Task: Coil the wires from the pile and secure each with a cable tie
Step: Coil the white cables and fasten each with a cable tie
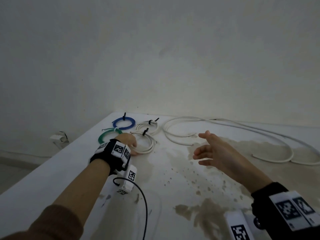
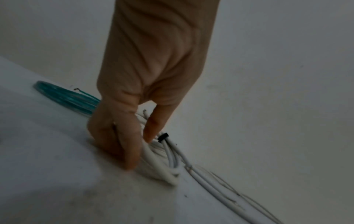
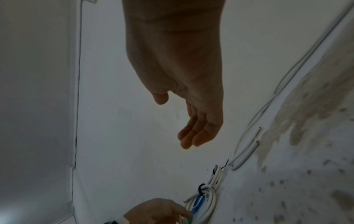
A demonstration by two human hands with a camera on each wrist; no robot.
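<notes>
While the left hand (image 2: 122, 133) pinches the tied white coil (image 1: 144, 144), the right hand (image 1: 213, 151), fingers spread, nears the loose white wire (image 1: 270, 149): light, springy, probably best gripped near its end.

We wear black wrist straps (image 1: 105, 156) with white fiducial-marker blocks (image 1: 130, 177), black cable (image 1: 144, 203), brown sleeve (image 1: 52, 222).
</notes>
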